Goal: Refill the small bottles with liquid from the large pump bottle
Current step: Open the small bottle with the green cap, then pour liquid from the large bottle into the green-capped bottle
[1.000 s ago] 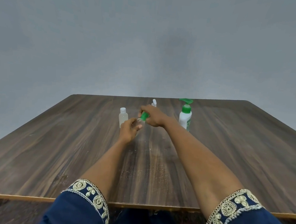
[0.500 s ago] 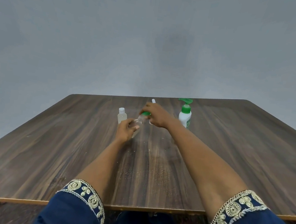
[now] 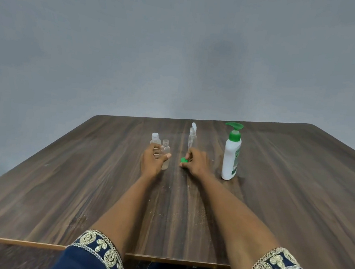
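On the far middle of the wooden table (image 3: pixel 59 177), seen from the head camera, the left hand (image 3: pixel 153 161) curls loosely around an uncapped clear bottle (image 3: pixel 165 155), thumb on its near side and fingers half open toward its left; the grip looks light, and whether it is steadying the bottle or letting go I cannot tell. That bottle stands upright with its mouth bare, which suits it for filling. Just behind and left of it, touching or nearly so, stands a second small bottle with a white cap (image 3: pixel 155 139). The right hand (image 3: pixel 195 163) rests low near the table, fingers bent, pinching a green cap (image 3: pixel 184 160) at its fingertips, probably to set it down close by for recapping. Behind that hand rises a slim clear bottle with a white flip top (image 3: pixel 192 135), its lid tipped open. To the right, well apart from the small ones, the large white pump bottle (image 3: pixel 231 157) with its green pump head stands upright and untouched, so no liquid appears to be moving yet.
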Tool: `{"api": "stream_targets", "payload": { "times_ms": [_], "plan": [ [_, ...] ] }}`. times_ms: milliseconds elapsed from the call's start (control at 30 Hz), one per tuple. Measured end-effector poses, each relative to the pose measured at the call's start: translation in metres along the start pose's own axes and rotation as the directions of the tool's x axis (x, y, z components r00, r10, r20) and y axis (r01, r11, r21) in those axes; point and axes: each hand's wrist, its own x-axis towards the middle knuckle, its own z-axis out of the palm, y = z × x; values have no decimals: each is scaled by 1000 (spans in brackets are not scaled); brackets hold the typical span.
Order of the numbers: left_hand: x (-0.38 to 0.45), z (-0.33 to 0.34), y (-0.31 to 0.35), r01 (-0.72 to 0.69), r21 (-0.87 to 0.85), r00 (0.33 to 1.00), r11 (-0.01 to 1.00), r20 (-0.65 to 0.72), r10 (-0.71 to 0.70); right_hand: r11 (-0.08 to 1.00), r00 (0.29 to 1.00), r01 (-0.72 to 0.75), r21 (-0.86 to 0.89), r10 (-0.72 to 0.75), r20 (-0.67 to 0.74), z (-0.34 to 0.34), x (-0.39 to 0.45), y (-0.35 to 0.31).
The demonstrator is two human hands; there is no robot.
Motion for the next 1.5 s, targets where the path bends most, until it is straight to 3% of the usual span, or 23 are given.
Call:
{"api": "stream_targets", "payload": {
  "times_ms": [133,200,233,267,300,333,400,567,667,767,900,1133,1233,1400,1500],
  "plan": [
    [-2,0,-1,5,23,1000,1000,-13,-5,997,998,54,-51,-53,16,-1,-4,-4],
    [-5,2,2,-6,35,1000,999,-21,7,957,954,241,-160,-264,-143,-6,-12,-8],
    [-7,3,3,-17,32,1000,999,-18,17,886,852,347,-307,-435,-292,-8,-16,-11],
    [-8,5,4,-25,21,1000,999,-6,25,789,698,396,-470,-591,-404,-11,-18,-15],
    [-9,8,4,-29,7,1000,1000,11,29,704,547,408,-581,-698,-462,-15,-18,-17],
    [-11,11,5,-33,-5,999,999,27,33,660,445,411,-629,-747,-493,-23,-18,-21],
    [-16,18,7,-35,-28,998,999,44,36,666,350,395,-632,-746,-567,-41,-14,-26],
    [-24,31,17,20,-103,999,994,43,-15,893,296,258,-368,-436,-850,-81,-15,-22],
    [-24,36,18,33,-110,998,993,62,-27,968,330,148,-205,-243,-912,-81,-23,-5],
    [-26,37,18,9,-69,998,998,57,-5,994,429,63,-86,-105,-897,-71,-29,14],
    [-26,35,21,-14,-35,999,999,48,16,998,586,57,12,-24,-810,-62,-34,24],
    [-24,32,33,-69,20,995,997,74,67,961,763,142,238,46,-645,-77,-25,24],
    [-24,29,31,-77,44,994,996,76,74,949,835,145,279,34,-550,-83,-24,23],
    [-21,25,27,-111,144,993,983,52,104,959,838,238,152,-124,-531,-76,-23,17],
    [-23,26,30,-140,167,990,976,31,137,954,874,288,87,-224,-432,-75,-23,12]
  ]
}}
